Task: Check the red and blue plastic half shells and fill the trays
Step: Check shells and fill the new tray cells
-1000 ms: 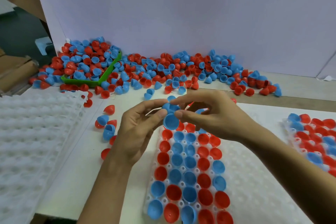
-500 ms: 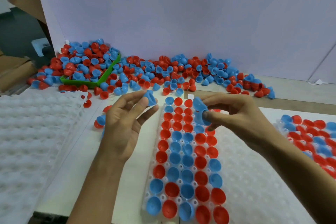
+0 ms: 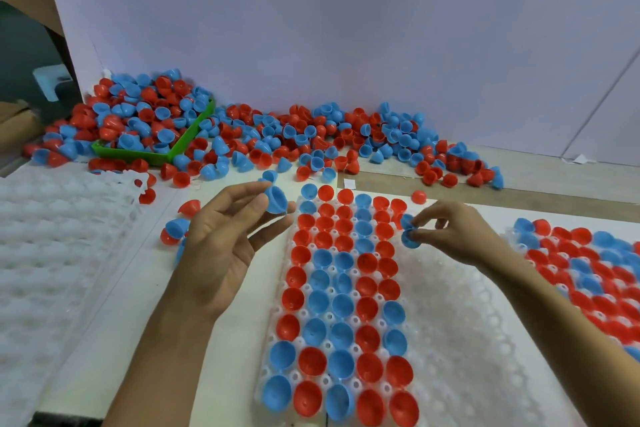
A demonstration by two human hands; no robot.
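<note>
My left hand (image 3: 221, 246) is raised palm-up left of the tray and pinches one blue half shell (image 3: 276, 199) between thumb and fingertips. My right hand (image 3: 453, 232) hovers over the tray's right part and pinches blue half shells (image 3: 410, 232) at its fingertips. The white dimpled tray (image 3: 460, 322) in front of me holds several rows of red and blue shells (image 3: 341, 288) in its left columns; its right columns are bare. A big loose pile of red and blue shells (image 3: 311, 139) lies along the back wall.
A green bin (image 3: 173, 152) full of shells sits at the back left. A stack of white trays (image 3: 59, 253) lies at the left. Another tray filled with shells (image 3: 588, 274) sits at the right edge. A few loose shells (image 3: 175, 229) lie beside my left hand.
My hands held blue shells together over the tray, then pulled apart. The left hand moved left with one shell; the right moved right and down toward the tray.
</note>
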